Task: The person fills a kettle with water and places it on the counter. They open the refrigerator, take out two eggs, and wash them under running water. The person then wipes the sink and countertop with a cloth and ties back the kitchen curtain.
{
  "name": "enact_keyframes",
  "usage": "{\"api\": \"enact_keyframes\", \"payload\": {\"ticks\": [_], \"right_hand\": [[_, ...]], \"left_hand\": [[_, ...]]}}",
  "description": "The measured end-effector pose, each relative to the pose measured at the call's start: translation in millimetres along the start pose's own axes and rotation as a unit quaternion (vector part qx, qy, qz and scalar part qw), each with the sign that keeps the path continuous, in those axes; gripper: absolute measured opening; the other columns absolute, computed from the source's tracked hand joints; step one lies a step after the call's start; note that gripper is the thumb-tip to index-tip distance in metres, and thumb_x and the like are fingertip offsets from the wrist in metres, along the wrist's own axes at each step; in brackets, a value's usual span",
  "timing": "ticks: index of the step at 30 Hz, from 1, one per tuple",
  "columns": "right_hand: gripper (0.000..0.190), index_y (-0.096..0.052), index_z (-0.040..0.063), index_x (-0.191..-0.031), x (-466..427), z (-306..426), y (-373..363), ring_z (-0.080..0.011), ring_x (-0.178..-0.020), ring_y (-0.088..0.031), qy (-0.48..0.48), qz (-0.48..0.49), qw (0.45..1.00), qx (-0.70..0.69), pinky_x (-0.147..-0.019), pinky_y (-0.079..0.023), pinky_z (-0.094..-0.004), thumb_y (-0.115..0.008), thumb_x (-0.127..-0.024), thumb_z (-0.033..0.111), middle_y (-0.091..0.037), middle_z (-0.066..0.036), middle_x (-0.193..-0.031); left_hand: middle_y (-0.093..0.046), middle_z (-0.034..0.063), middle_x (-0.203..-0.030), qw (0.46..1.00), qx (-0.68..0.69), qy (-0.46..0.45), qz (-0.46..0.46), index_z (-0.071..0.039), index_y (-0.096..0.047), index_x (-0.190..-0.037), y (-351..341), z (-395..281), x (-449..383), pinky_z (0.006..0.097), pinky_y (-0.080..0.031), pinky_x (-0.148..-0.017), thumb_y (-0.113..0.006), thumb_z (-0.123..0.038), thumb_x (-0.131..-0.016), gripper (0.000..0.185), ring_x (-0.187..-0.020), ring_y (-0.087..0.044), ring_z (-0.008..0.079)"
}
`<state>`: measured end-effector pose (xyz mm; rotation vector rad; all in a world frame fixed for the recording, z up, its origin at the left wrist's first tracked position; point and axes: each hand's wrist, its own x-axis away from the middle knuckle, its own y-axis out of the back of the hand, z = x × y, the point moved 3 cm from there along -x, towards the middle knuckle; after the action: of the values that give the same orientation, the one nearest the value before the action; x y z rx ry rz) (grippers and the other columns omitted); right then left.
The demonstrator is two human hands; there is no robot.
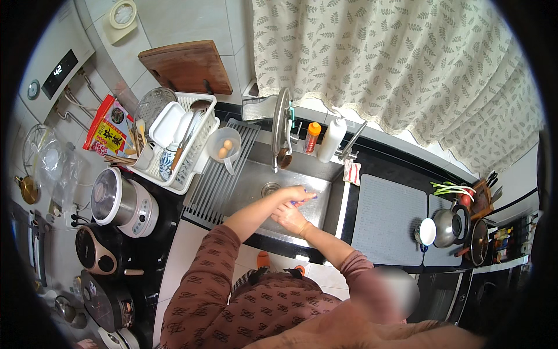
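Both hands meet over the stainless steel sink [253, 179]. My left hand [301, 194] is closed around a small purple thing [298, 203], mostly hidden by the fingers; its kind cannot be told. Just below, my right hand [288, 217] has its fingers bent close against the left hand and the purple thing; whether it grips anything is hidden. Behind the hands arches the metal faucet [279, 126]. Beyond the sink stand an orange-capped bottle [311, 138] and a white pump bottle [332, 139].
A roll-up rack [209, 196] at the sink's left bears a clear plastic jug [217, 146] with brown eggs [223, 152]. Farther left is a white dish rack [183, 181]. Rightward lie a grey mat [388, 218], a white cup [427, 231] and a metal kettle [444, 224].
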<state>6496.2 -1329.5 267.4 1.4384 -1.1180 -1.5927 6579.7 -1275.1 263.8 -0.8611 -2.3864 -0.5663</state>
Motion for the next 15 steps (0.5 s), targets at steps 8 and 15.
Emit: {"api": "enact_keyframes", "payload": {"ticks": [8,15], "right_hand": [[0.028,-0.060,0.003,-0.103,21.2,-12.8,-73.7,-0.0293,-0.109,-0.050,-0.192,0.129,0.942,-0.244,-0.097,-0.036,-0.0405,-0.047,-0.085,0.019,-0.057,-0.018,-0.111],[0.030,-0.057,0.005,-0.109,39.7,-0.2,-117.5,-0.0308,-0.113,-0.046,-0.209,0.104,0.952,-0.196,-0.099,-0.031,-0.0429,-0.047,-0.088,0.025,-0.052,-0.018,-0.119]], "left_hand": [[-0.065,0.0227,-0.087,0.955,-0.195,-0.005,-0.222,-0.003,-0.069,-0.082,-32.1,15.3,-10.1,0.0451,-0.048,-0.075,-0.054,-0.044,-0.084,0.043,-0.083,-0.063,0.0384],[-0.065,0.0222,-0.093,0.951,-0.219,0.025,-0.217,-0.002,-0.069,-0.092,-49.2,26.5,-11.5,0.0448,-0.048,-0.080,-0.053,-0.038,-0.087,0.040,-0.091,-0.063,0.0366]]}}
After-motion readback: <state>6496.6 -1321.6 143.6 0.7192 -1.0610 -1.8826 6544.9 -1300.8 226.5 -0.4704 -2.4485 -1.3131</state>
